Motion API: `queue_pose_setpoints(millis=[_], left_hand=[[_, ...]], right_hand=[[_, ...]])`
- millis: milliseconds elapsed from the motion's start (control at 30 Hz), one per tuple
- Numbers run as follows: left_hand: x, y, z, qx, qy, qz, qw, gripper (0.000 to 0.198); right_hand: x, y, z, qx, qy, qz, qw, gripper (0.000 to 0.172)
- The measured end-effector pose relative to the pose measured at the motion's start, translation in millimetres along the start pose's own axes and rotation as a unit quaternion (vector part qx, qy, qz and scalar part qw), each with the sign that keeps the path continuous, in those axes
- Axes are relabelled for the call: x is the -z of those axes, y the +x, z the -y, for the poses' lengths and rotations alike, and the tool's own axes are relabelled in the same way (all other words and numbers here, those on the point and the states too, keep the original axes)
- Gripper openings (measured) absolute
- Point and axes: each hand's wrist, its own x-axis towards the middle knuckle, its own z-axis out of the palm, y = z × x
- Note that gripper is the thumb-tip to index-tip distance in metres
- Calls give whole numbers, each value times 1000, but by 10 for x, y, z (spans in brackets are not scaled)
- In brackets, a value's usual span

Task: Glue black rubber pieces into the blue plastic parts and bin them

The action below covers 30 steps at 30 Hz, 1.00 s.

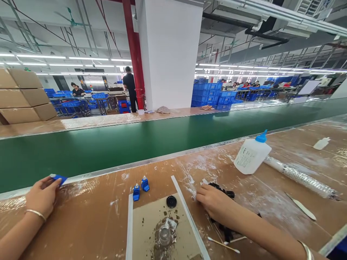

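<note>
At the left, beside the conveyor's edge, my left hand pinches a small blue plastic part between thumb and fingers. My right hand reaches down to a pile of black plastic parts, fingers curled together; whatever is in them is hidden. Between the hands, two small blue parts with pale tips stand at the top of a cardboard sheet edged with white strips. On that sheet are a black round cap and a small clear glass jar amid a wet stain.
A white bottle with blue nozzle stands to the right, near a clear wrapped roll, a pale blade-like tool and a small white bottle. Cotton swabs lie in front. Beyond runs a green conveyor belt. Cartons stack far left.
</note>
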Motion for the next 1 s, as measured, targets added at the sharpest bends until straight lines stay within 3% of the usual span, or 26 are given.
queue_pose_setpoints(millis=[133, 200, 233, 267, 333, 367, 400, 467, 633, 833, 900, 933, 1000], left_hand=[[39, -830, -7, 91, -211, 113, 967, 16], [70, -1184, -26, 131, -265, 172, 940, 17], [78, -1335, -41, 148, -276, 193, 930, 18], [81, -1467, -56, 158, -283, 213, 922, 18], [74, -1677, -75, 160, -300, 246, 908, 21], [68, -1758, -76, 154, -307, 262, 902, 22], [64, -1824, -68, 148, -314, 277, 896, 24], [63, -1918, -32, 142, -326, 298, 886, 29], [88, -1989, 80, 172, -328, 319, 872, 31], [87, -2011, 77, 179, -320, 333, 869, 33], [96, -2039, 57, 181, -310, 346, 867, 33], [104, -2061, 45, 180, -306, 355, 865, 34], [130, -2126, 14, 178, -302, 381, 856, 37]], right_hand=[[117, -86, 163, -30, 159, -81, 984, 15], [165, -173, 337, -53, 290, -124, 948, 12], [180, -220, 440, -68, 398, -139, 904, 11], [187, -264, 545, -87, 521, -146, 836, 13], [180, -338, 740, -123, 734, -133, 655, 20], [169, -365, 818, -133, 795, -120, 580, 23], [155, -386, 877, -136, 824, -108, 539, 23], [126, -415, 940, -127, 847, -97, 507, 22], [82, -464, 919, -106, 854, -87, 503, 27], [88, -480, 930, -141, 830, -109, 528, 23], [90, -481, 924, -137, 797, -131, 573, 23], [85, -485, 914, -132, 761, -151, 617, 22], [56, -493, 884, -122, 630, -195, 742, 19]])
